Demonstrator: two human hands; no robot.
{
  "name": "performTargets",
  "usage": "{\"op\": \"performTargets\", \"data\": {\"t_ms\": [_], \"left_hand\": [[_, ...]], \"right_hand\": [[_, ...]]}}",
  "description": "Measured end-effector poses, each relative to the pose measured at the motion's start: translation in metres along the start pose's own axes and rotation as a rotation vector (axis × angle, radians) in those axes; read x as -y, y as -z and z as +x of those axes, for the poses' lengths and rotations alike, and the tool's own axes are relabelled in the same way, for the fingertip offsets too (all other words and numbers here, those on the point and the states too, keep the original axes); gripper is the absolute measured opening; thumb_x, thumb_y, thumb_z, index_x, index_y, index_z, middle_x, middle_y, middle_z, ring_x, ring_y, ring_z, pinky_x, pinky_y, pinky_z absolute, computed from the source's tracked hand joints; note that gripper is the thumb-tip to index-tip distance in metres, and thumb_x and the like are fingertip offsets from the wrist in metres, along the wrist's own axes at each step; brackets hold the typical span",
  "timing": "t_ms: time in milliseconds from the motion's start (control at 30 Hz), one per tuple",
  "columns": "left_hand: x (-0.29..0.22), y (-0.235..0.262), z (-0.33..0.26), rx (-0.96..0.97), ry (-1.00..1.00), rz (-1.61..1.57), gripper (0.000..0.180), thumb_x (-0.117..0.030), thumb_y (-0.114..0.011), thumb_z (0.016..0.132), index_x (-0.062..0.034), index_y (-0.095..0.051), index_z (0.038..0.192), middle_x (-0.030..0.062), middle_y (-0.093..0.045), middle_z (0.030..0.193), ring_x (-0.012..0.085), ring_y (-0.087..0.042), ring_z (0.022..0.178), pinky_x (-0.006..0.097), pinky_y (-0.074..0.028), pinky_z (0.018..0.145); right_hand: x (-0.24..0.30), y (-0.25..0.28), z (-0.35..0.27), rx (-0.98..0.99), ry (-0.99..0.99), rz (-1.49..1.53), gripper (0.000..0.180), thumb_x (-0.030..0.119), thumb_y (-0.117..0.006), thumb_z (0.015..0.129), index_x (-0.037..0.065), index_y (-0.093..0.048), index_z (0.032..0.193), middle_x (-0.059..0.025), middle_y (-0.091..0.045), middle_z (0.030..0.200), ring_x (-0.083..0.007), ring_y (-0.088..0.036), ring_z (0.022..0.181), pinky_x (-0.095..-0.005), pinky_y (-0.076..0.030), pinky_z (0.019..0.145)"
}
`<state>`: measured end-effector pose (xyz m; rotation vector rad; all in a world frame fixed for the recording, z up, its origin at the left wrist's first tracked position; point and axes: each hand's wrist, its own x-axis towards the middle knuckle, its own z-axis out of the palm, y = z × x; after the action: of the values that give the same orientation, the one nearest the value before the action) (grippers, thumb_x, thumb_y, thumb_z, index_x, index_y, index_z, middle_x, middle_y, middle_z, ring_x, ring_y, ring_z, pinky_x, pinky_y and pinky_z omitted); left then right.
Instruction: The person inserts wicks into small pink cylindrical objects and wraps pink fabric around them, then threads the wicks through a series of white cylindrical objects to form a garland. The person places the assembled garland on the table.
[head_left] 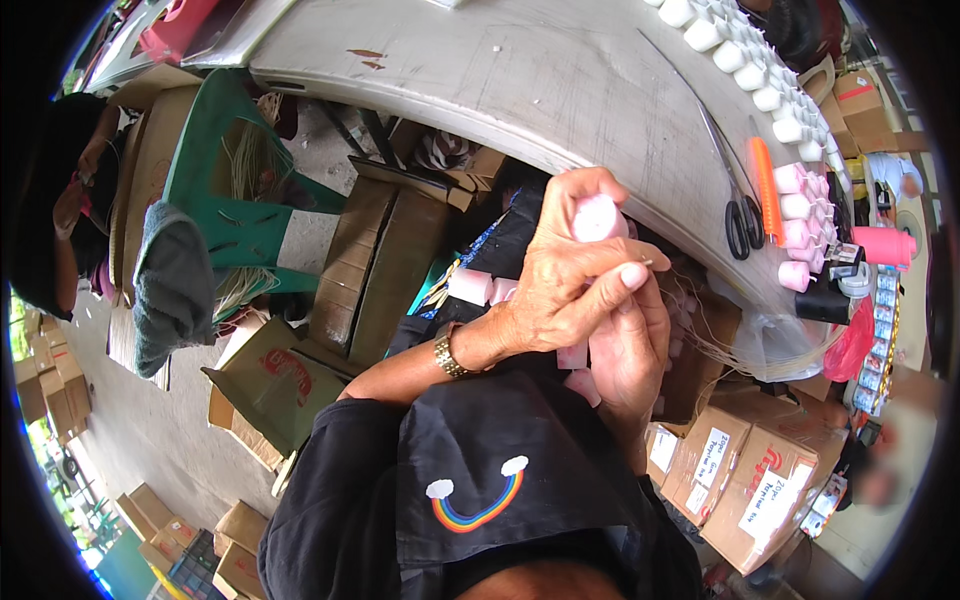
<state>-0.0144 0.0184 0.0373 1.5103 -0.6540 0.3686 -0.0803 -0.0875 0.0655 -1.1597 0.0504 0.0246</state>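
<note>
Currently both hands, left hand (560, 290) over right hand (630, 350), grip a pink spool (596, 217); thin thread could slip loose, judging by the fingertip pinch.

Lighting: bright, even daylight, diffuse; strongest at 8 o'clock, where open ground beyond the cardboard boxes (60, 400) is washed out. Glare: mild sheen across the pale surface (540, 80) from 11 to 2 o'clock. Shadows: soft; deep shade under the surface edge toward centre, and the black garment (480, 500) at 6 o'clock holds little detail. Focus: centre sharp; the left hand (565, 285) shows crisp skin texture. Distortion: heavy fisheye; the surface edge bows in an arc, black vignette rings the frame. Blur: a smeared patch at 4 o'clock.
</note>
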Motion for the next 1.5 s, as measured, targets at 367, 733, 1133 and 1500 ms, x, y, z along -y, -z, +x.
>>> {"op": "performTargets", "data": {"t_ms": [367, 733, 1133, 1500], "left_hand": [[-0.001, -0.003, -0.001, -0.042, -0.003, 0.015, 0.025, -0.030, -0.059, 0.090, -0.0106, -0.075, 0.091, 0.0079, -0.058, 0.106, 0.0254, -0.041, 0.110, 0.039, -0.033, 0.098], [0.003, -0.001, -0.006, -0.027, 0.262, -0.355, 0.014, -0.018, -0.073, 0.083, -0.0065, -0.076, 0.090, 0.0088, -0.052, 0.107, 0.0190, -0.046, 0.104, 0.032, -0.043, 0.088], [0.004, 0.004, 0.001, -0.182, 0.683, -1.673, 0.046, -0.015, -0.057, 0.094, -0.0097, -0.040, 0.136, 0.0116, -0.055, 0.122, 0.0307, -0.057, 0.111, 0.045, -0.044, 0.104], [0.008, 0.000, -0.003, -0.170, 0.722, -1.800, 0.047, -0.014, -0.057, 0.094, -0.0149, -0.038, 0.137, 0.0117, -0.052, 0.123, 0.0315, -0.054, 0.116, 0.043, -0.046, 0.102]], "right_hand": [[0.006, 0.002, 0.000, -0.038, -0.071, -0.025, 0.025, 0.011, -0.046, 0.099, -0.004, -0.057, 0.115, -0.0055, -0.059, 0.103, -0.0090, -0.054, 0.095, -0.0232, -0.042, 0.085], [0.010, 0.020, 0.002, -0.210, 0.219, -0.379, 0.010, -0.003, -0.060, 0.090, -0.001, -0.060, 0.099, 0.0006, -0.059, 0.085, -0.0032, -0.050, 0.075, -0.0177, -0.041, 0.068], [0.011, 0.014, 0.008, -0.248, 0.552, -0.836, 0.012, -0.007, -0.060, 0.085, -0.002, -0.062, 0.095, -0.0010, -0.055, 0.077, -0.0037, -0.045, 0.061, -0.0185, -0.036, 0.052], [0.011, 0.004, 0.018, -0.232, 0.763, -1.174, 0.017, -0.002, -0.070, 0.079, 0.003, -0.066, 0.095, -0.0048, -0.055, 0.067, -0.0159, -0.053, 0.053, -0.0278, -0.041, 0.045]]}}
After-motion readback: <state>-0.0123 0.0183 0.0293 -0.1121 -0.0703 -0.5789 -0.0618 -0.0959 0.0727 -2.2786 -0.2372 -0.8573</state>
